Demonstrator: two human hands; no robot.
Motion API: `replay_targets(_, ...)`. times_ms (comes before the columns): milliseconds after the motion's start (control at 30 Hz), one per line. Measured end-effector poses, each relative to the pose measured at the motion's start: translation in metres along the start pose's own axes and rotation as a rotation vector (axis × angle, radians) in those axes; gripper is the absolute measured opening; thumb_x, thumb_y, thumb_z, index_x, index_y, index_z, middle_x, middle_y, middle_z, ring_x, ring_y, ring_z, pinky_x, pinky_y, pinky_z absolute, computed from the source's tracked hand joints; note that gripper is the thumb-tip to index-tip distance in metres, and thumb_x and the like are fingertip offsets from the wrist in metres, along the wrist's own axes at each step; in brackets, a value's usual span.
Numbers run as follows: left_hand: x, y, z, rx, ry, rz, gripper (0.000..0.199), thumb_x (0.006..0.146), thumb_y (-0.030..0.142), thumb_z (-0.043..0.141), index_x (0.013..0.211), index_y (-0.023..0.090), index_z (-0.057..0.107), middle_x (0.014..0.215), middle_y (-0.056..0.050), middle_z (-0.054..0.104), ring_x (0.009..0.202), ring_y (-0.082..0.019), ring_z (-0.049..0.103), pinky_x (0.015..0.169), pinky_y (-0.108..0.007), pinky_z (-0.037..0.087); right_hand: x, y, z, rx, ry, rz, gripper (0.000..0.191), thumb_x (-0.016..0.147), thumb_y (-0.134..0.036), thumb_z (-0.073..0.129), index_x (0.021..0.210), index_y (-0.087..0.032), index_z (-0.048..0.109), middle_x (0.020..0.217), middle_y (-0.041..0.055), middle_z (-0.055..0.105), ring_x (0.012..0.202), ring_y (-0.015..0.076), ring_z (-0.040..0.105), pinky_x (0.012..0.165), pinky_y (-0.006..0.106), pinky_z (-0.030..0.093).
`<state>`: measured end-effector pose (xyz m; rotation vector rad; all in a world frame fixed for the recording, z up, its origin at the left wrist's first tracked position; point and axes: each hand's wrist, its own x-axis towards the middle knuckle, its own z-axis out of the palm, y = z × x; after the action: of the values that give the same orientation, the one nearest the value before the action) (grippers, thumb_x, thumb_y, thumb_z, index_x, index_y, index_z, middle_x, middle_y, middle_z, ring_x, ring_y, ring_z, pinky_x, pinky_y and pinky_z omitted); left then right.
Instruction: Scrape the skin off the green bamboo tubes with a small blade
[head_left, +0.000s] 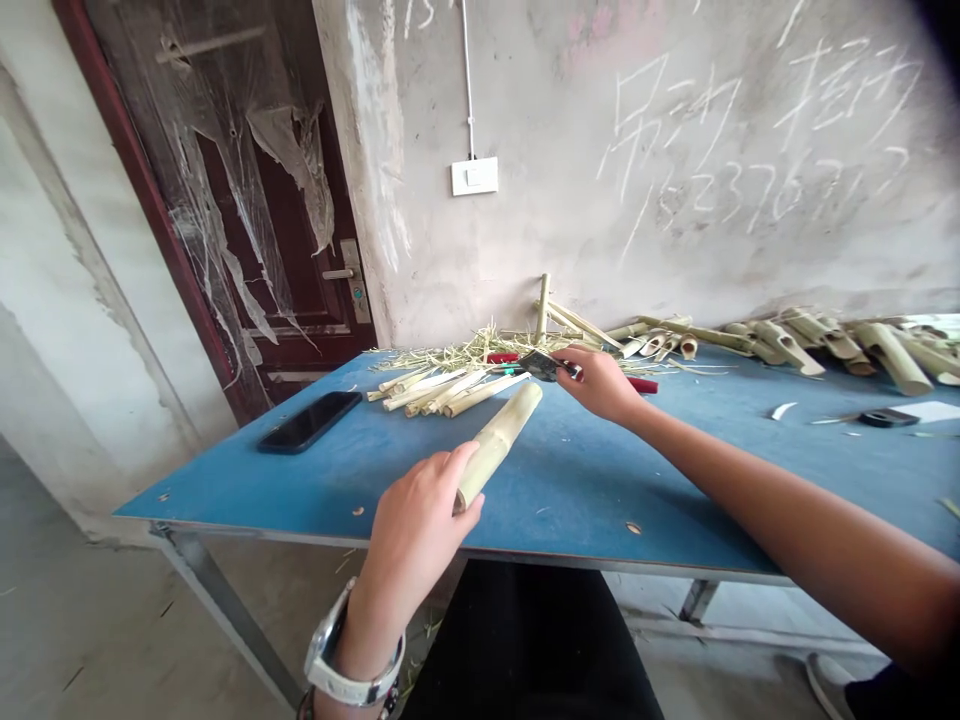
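Here, the left hand, with a silver wristwatch on its wrist, closes around the near end of a thick section of bamboo. The section is tilted up off the blue worktop and points away toward the far side. The right hand is curled narrowly around a small dark metal tool, its exact kind too blurred to tell, and it reaches across toward the bamboo without touching it. Red handle pieces show just beyond that hand. Just past the tilted section lies a bundle of pale split bamboo strips, with a heap of fine shavings behind it. Cut bamboo pieces stretch in a row along the far right edge of the worktop, against a chalk-marked wall. A black smartphone lies face up near the left edge, well apart from both hands.
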<state>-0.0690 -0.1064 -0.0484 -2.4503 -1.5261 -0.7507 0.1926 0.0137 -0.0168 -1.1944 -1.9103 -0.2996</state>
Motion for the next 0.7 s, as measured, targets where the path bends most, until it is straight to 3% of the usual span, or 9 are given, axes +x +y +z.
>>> replay_targets(100, 0.014, -0.008, -0.016, -0.001, 0.098, 0.009, 0.036, 0.083, 0.026, 0.053, 0.119, 0.025, 0.048, 0.11, -0.005, 0.061, 0.079, -0.019, 0.062, 0.061, -0.027, 0.048, 0.002, 0.005, -0.003, -0.013, 0.048, 0.042, 0.031, 0.075, -0.018, 0.043, 0.096, -0.016, 0.066, 0.093, 0.0066, 0.066, 0.074, 0.0169, 0.058, 0.066, 0.027, 0.044)
replay_targets(200, 0.036, -0.014, -0.049, -0.009, 0.237, 0.076, 0.034, 0.08, 0.031, 0.059, 0.113, 0.023, 0.052, 0.104, -0.004, 0.063, 0.076, -0.017, 0.061, 0.063, -0.028, 0.049, 0.005, 0.01, -0.007, -0.03, 0.086, 0.089, 0.032, 0.074, -0.019, 0.044, 0.096, -0.016, 0.066, 0.094, 0.0076, 0.066, 0.079, 0.0189, 0.059, 0.071, 0.029, 0.044)
replay_targets(300, 0.07, -0.012, -0.081, -0.003, 0.41, 0.161, 0.037, 0.076, 0.031, 0.065, 0.111, 0.024, 0.053, 0.104, -0.003, 0.064, 0.087, -0.02, 0.06, 0.072, -0.033, 0.049, 0.006, 0.014, -0.009, -0.002, 0.083, 0.12, 0.032, 0.074, -0.021, 0.044, 0.095, -0.016, 0.066, 0.092, 0.0074, 0.067, 0.079, 0.0193, 0.059, 0.071, 0.029, 0.043)
replay_targets(367, 0.098, -0.01, -0.092, -0.13, 0.472, 0.251, 0.039, 0.075, 0.025, 0.065, 0.112, 0.024, 0.051, 0.108, -0.003, 0.062, 0.091, -0.02, 0.06, 0.078, -0.033, 0.049, 0.005, 0.017, -0.009, 0.032, 0.067, 0.138, 0.031, 0.074, -0.022, 0.044, 0.094, -0.016, 0.067, 0.088, 0.0063, 0.067, 0.075, 0.0186, 0.058, 0.069, 0.029, 0.043)
replay_targets(467, 0.143, -0.007, -0.086, -0.507, 0.417, 0.342, 0.041, 0.076, 0.019, 0.062, 0.114, 0.022, 0.045, 0.111, -0.005, 0.059, 0.091, -0.016, 0.059, 0.079, -0.031, 0.049, 0.005, 0.023, -0.008, 0.068, 0.061, 0.185, 0.03, 0.072, -0.021, 0.044, 0.092, -0.017, 0.066, 0.086, 0.0056, 0.067, 0.074, 0.0184, 0.058, 0.067, 0.028, 0.042)
replay_targets(567, 0.178, -0.006, -0.06, -0.795, 0.367, 0.289, 0.038, 0.08, 0.021, 0.057, 0.114, 0.019, 0.041, 0.111, -0.009, 0.057, 0.092, -0.016, 0.058, 0.079, -0.031, 0.049, 0.005, 0.03, -0.006, 0.081, 0.059, 0.227, 0.029, 0.071, -0.02, 0.043, 0.088, -0.017, 0.066, 0.083, 0.0048, 0.067, 0.071, 0.018, 0.057, 0.065, 0.028, 0.042)
replay_targets(700, 0.197, -0.01, -0.021, -0.871, 0.206, 0.191, 0.03, 0.078, 0.026, 0.06, 0.103, 0.015, 0.047, 0.103, -0.009, 0.058, 0.093, -0.018, 0.058, 0.083, -0.033, 0.048, 0.006, 0.033, -0.006, 0.069, 0.058, 0.228, 0.027, 0.072, -0.02, 0.044, 0.087, -0.018, 0.066, 0.082, 0.0032, 0.067, 0.072, 0.0175, 0.057, 0.066, 0.027, 0.041)
